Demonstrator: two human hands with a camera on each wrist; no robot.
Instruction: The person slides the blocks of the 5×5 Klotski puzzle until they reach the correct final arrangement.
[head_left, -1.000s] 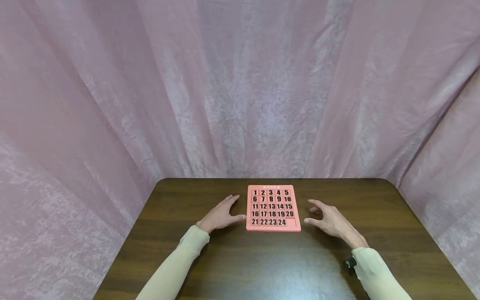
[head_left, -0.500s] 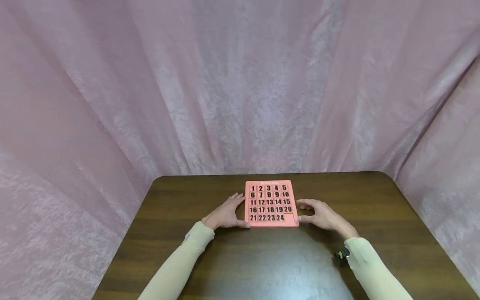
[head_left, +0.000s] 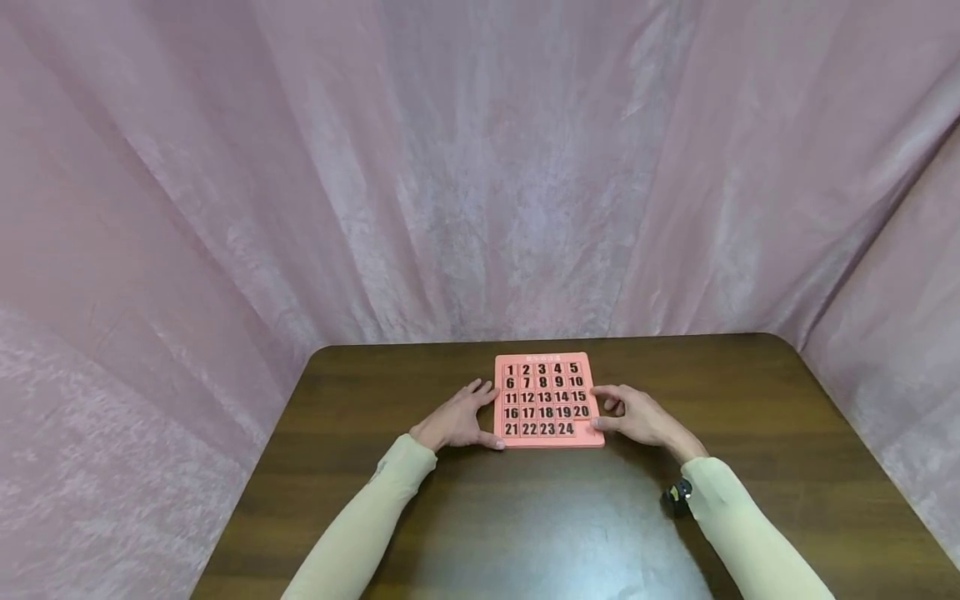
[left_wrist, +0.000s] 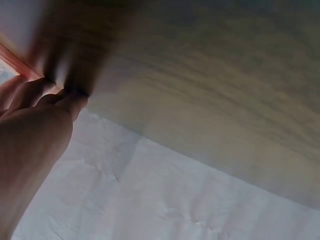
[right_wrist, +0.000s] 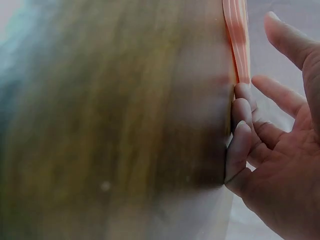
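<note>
A pink number slide puzzle (head_left: 546, 402) lies flat on the table, its tiles in rows with black numerals in rising order. A gap shows at its lower right corner, beside the tile 24. My left hand (head_left: 457, 419) spreads along its left edge, with the thumb at the lower left corner and the fingertips at the side. On the right, my right hand (head_left: 640, 417) has its index fingertip and thumb at the puzzle's right edge. In the right wrist view the other fingers curl down against the tabletop beside the puzzle's pink side (right_wrist: 238, 42). A pink edge (left_wrist: 22, 67) also shows by the left fingers.
The dark wood table (head_left: 525, 517) has rounded far corners and reflects light near the front. Pink velvet curtains (head_left: 480, 167) hang close behind it and on both sides. A black wristband device (head_left: 677, 496) sits by the right sleeve (head_left: 738, 517).
Both hands have moved inward from beside the puzzle to its left and right edges. The puzzle stays in its place on the table, while the view has shifted slightly.
</note>
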